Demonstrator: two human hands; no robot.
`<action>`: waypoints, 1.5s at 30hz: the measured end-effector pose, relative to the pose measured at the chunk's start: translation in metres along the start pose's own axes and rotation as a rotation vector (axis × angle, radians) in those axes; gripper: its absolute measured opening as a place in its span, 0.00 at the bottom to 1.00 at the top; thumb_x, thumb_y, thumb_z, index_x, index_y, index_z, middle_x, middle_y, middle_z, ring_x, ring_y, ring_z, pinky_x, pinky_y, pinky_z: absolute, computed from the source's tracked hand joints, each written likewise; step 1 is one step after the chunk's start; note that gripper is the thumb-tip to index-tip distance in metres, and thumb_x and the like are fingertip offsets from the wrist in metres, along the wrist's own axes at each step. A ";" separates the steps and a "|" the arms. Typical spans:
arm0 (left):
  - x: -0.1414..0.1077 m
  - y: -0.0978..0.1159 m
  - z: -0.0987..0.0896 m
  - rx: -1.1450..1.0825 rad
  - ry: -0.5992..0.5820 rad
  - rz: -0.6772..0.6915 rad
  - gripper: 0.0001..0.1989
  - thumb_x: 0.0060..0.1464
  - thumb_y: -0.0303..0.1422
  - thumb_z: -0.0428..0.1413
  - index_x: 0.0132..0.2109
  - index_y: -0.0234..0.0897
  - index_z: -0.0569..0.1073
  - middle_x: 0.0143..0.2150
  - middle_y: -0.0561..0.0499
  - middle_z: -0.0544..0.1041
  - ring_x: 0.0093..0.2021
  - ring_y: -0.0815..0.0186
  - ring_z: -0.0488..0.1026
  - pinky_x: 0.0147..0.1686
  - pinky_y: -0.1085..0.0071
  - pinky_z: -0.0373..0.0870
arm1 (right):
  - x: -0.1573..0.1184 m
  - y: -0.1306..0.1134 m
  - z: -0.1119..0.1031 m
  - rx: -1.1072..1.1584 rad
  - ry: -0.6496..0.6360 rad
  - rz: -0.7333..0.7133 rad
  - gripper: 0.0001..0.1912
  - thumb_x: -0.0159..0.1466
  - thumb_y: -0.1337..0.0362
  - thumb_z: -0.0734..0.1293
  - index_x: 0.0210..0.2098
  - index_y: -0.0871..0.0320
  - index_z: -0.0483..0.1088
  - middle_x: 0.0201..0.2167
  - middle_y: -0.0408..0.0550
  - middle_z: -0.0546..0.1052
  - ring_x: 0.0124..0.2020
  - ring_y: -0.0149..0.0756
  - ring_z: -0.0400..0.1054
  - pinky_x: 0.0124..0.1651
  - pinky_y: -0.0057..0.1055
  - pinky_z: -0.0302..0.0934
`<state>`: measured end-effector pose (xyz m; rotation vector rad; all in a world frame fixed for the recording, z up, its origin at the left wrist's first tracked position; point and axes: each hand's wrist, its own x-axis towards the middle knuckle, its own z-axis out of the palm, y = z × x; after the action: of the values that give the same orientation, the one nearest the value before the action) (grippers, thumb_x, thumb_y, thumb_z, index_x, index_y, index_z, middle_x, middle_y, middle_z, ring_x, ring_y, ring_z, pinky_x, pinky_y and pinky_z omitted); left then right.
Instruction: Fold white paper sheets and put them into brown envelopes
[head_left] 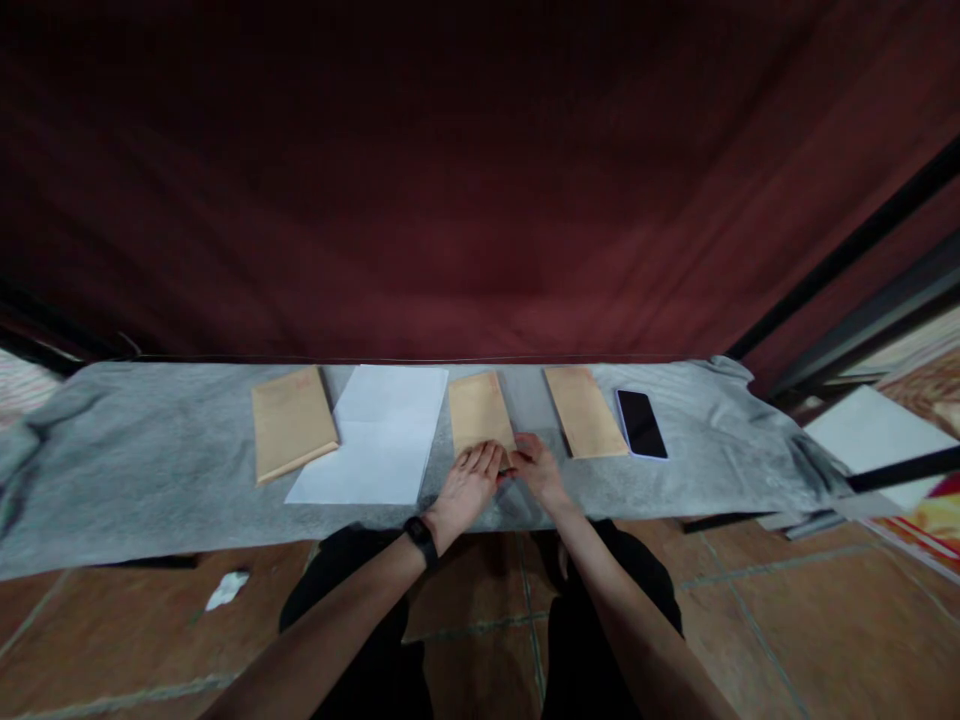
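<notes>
A brown paper envelope (pixel 477 405) lies on the grey cloth in front of me. Across its lower end rests my left hand (pixel 471 482), its fingers laid flat on the paper; a dark band is on that wrist. My right hand (pixel 537 468) is at the envelope's lower right corner, thumb and fingers closed in a pinch on its edge. A small dark patch shows between the two hands, too small to make out. To the left are white paper sheets (pixel 382 435), partly under a stack of brown envelopes (pixel 292 420). Another brown envelope (pixel 589 412) lies to the right.
A phone (pixel 642 424) with a dark screen lies right of the envelopes. The narrow cloth-covered table (pixel 187 430) ends at a dark red curtain (pixel 480 220) behind. Below are a tiled floor (pixel 480 590) and a crumpled white tissue (pixel 227 589). Metal bars stand at the right.
</notes>
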<state>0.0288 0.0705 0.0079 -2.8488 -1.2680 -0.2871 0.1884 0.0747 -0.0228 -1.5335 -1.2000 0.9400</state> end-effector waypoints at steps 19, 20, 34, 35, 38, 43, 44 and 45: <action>0.039 0.034 -0.009 -1.893 0.628 -1.104 0.13 0.69 0.40 0.46 0.53 0.42 0.70 0.48 0.47 0.80 0.43 0.67 0.80 0.41 0.69 0.77 | 0.000 -0.012 -0.007 -0.153 0.034 -0.144 0.23 0.70 0.58 0.58 0.61 0.57 0.67 0.52 0.53 0.79 0.51 0.41 0.75 0.55 0.37 0.69; 0.036 0.039 -0.005 -1.950 0.559 -1.177 0.11 0.69 0.37 0.47 0.51 0.42 0.70 0.46 0.49 0.81 0.40 0.68 0.80 0.38 0.71 0.77 | 0.001 -0.008 -0.005 -0.154 0.034 -0.132 0.23 0.69 0.59 0.59 0.61 0.58 0.67 0.51 0.53 0.79 0.50 0.40 0.75 0.54 0.37 0.69; -0.006 0.036 -0.010 -1.202 0.204 -0.594 0.19 0.66 0.43 0.49 0.44 0.35 0.79 0.44 0.41 0.83 0.45 0.58 0.80 0.49 0.62 0.75 | 0.004 -0.005 -0.012 -0.504 0.104 -0.310 0.22 0.66 0.70 0.59 0.58 0.62 0.70 0.53 0.60 0.76 0.54 0.46 0.71 0.59 0.44 0.66; -0.001 0.029 -0.010 -1.007 0.254 -0.476 0.20 0.67 0.42 0.47 0.52 0.36 0.77 0.54 0.40 0.80 0.55 0.57 0.77 0.58 0.60 0.70 | 0.001 -0.007 -0.013 -0.554 0.106 -0.345 0.22 0.67 0.69 0.58 0.58 0.62 0.70 0.54 0.61 0.75 0.56 0.47 0.69 0.61 0.46 0.64; 0.022 0.004 -0.001 -0.548 0.156 -0.235 0.26 0.69 0.39 0.43 0.67 0.33 0.65 0.71 0.40 0.63 0.73 0.57 0.55 0.71 0.55 0.52 | -0.011 -0.008 -0.012 -0.659 0.061 -0.447 0.23 0.70 0.68 0.56 0.62 0.64 0.67 0.60 0.62 0.72 0.62 0.48 0.64 0.65 0.49 0.60; 0.060 -0.033 0.022 -0.185 -0.093 -0.123 0.27 0.69 0.37 0.39 0.71 0.36 0.60 0.75 0.45 0.56 0.75 0.56 0.47 0.72 0.50 0.45 | -0.031 0.004 -0.006 -0.798 -0.013 -0.466 0.28 0.72 0.60 0.58 0.69 0.65 0.58 0.68 0.62 0.64 0.70 0.50 0.55 0.67 0.50 0.57; 0.068 -0.038 0.025 -0.165 -0.111 -0.099 0.27 0.69 0.37 0.38 0.71 0.38 0.60 0.75 0.47 0.56 0.75 0.57 0.47 0.72 0.51 0.43 | -0.032 0.007 -0.005 -0.821 -0.019 -0.458 0.28 0.73 0.60 0.58 0.69 0.65 0.57 0.68 0.62 0.64 0.70 0.50 0.55 0.67 0.49 0.56; 0.076 -0.042 0.027 -0.157 -0.124 -0.079 0.27 0.70 0.37 0.38 0.71 0.39 0.59 0.75 0.48 0.56 0.75 0.57 0.47 0.72 0.51 0.43 | -0.033 0.008 -0.005 -0.838 -0.024 -0.452 0.28 0.73 0.60 0.58 0.69 0.66 0.57 0.68 0.62 0.64 0.70 0.49 0.55 0.68 0.48 0.56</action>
<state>0.0517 0.1572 -0.0087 -2.9940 -1.4439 -0.2242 0.1878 0.0406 -0.0290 -1.7348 -1.9985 0.1329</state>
